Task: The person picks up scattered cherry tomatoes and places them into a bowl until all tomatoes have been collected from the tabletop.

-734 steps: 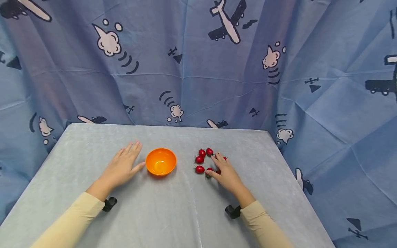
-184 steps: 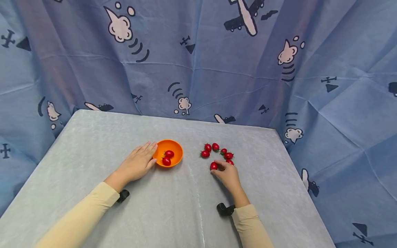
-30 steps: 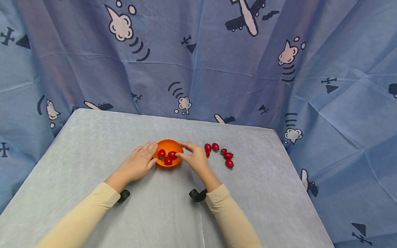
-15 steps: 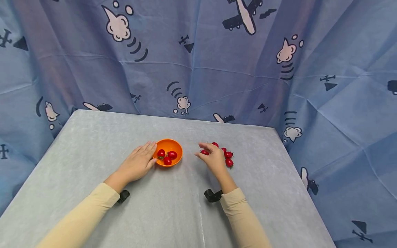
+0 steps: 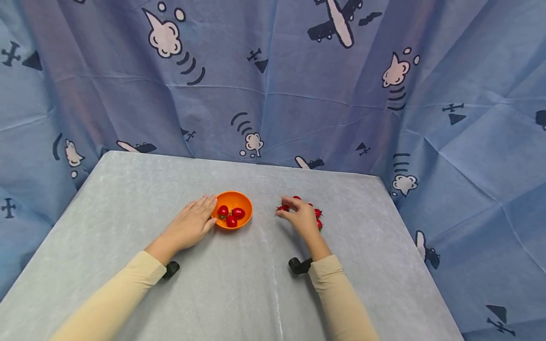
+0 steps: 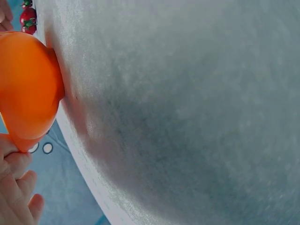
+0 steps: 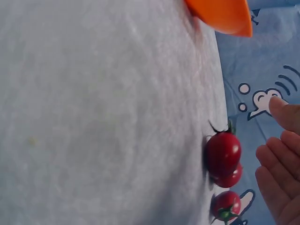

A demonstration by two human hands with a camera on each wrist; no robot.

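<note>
Orange bowl (image 5: 233, 199), three red tomatoes (image 5: 232, 221) inside, and your left hand (image 5: 189, 224) rests straight-fingered against its rim! Over to your right hand (image 5: 304, 219): thumb and fingers apart, hovering just above the loose tomatoes (image 7: 224, 152) on the grey tabletop (image 5: 222, 289), right of the bowl.

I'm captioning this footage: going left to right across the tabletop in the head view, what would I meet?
Left hand, orange bowl, right hand. Loose tomatoes, partly behind the right hand, are left out.
</note>
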